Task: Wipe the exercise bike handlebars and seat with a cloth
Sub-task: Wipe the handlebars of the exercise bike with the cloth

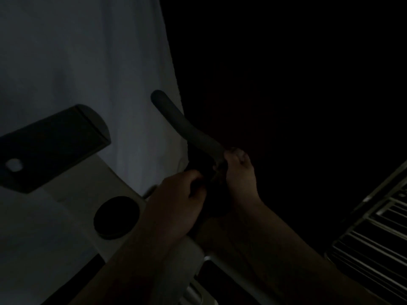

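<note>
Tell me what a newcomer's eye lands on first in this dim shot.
Two hands meet at centre: the left hand and right hand both curl around something dark at the base of the curved grey handlebar. Left of them, a dark console stands out against a pale wall.
</note>
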Demonstrator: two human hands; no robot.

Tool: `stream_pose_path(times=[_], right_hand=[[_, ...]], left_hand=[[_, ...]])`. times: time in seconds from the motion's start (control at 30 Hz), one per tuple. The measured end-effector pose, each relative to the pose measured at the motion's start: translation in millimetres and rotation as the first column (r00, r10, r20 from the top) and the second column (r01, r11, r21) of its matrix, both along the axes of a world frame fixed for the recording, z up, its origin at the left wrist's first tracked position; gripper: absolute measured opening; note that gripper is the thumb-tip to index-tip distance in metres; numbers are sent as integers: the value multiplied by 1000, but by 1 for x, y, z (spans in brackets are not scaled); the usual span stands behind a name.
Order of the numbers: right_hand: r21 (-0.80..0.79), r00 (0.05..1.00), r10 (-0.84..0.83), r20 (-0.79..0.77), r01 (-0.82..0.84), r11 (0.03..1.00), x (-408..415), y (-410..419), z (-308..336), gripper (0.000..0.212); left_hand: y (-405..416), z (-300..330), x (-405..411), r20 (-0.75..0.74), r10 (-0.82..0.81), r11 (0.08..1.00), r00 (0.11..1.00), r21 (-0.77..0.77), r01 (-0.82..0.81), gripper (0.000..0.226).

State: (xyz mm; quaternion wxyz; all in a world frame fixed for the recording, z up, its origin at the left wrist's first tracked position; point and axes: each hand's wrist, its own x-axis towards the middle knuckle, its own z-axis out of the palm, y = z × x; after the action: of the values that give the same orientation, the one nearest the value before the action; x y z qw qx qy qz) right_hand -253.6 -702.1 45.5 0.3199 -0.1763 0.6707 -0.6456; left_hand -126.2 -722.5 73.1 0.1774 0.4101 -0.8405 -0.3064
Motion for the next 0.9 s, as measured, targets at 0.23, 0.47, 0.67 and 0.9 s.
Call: stream_pose_path(times=[0.23, 0.47, 0.67, 0.9], right_hand=[[13, 998, 20, 52, -21, 1000, -16, -16, 6, 29], [24, 999, 24, 23, -24, 999, -12, -13, 5, 38], [34, 998, -29, -53, 31, 999, 3, -10, 3, 32], [86, 989, 16, -150, -3, 996, -2, -16, 6, 38]], left_hand=[[1, 4, -2, 14, 6, 1000, 1000, -11, -6, 18], [3, 8, -3, 32, 9, 1000, 999, -10, -9, 18], [5, 7, -1, 13, 7, 1000, 1000, 19, -8, 17], [4, 5, -2, 54, 24, 999, 998, -24, -23, 15]])
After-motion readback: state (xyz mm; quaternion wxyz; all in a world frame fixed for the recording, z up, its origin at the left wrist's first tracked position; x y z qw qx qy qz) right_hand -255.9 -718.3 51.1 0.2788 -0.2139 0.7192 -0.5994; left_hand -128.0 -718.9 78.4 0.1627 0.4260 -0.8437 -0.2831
